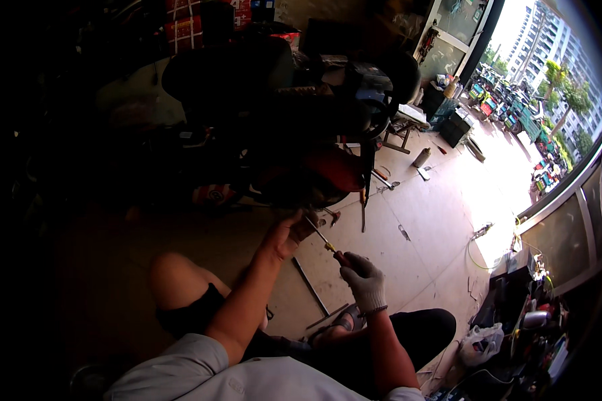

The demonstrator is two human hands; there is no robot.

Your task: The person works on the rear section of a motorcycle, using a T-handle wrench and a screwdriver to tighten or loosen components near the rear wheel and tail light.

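Note:
My right hand (361, 281), in a pale knit glove, is closed round the handle of a screwdriver (321, 237), whose thin shaft slants up toward my left hand. My bare left hand (287, 235) is raised beside the shaft's far end, fingers curled; what they grip is too dark to make out. Just beyond both hands stands a dark scooter or similar vehicle with a red body panel (334, 168), mostly in shadow. A long metal bar (311, 287) lies on the tiled floor below my hands.
Scattered tools (381, 179) and a bottle (421, 158) lie on the floor right of the vehicle. A black box (455, 130) stands near the bright doorway, with parked two-wheelers (502, 107) outside. A cluttered pile with a plastic bag (481, 344) is at lower right.

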